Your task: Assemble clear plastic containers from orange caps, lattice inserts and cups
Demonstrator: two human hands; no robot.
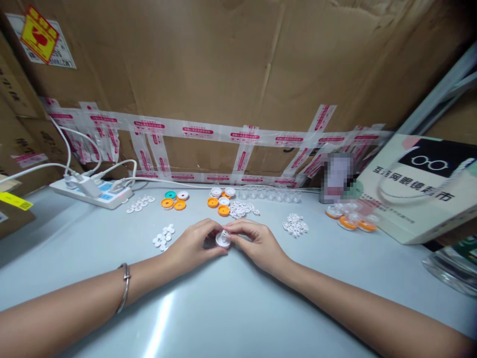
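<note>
left hand (pixel 199 239) pinching white cap (pixel 222 242) by its rim, right hand (pixel 262 244) pinching small white part (pixel 225 234) on top, cap midway along table (pixel 257 308), orange lids (pixel 179 205) near far edge, power strip (pixel 112 200) at far left corner

Free room spreads across the bench (pixel 261 318) between my forearms (pixel 331 294). My left hand (pixel 199 242) and right hand (pixel 260 243) meet at a white wheel (pixel 222 241), barring the middle; beyond, I face orange discs (pixel 223 211) and a pile of white parts (pixel 244 211). A gap right of that pile reaches clear cups (pixel 272 197). A carton (pixel 208 74) walls off the back, a power strip (pixel 116 201) the far left, a paper bag (pixel 395 211) the right.
</note>
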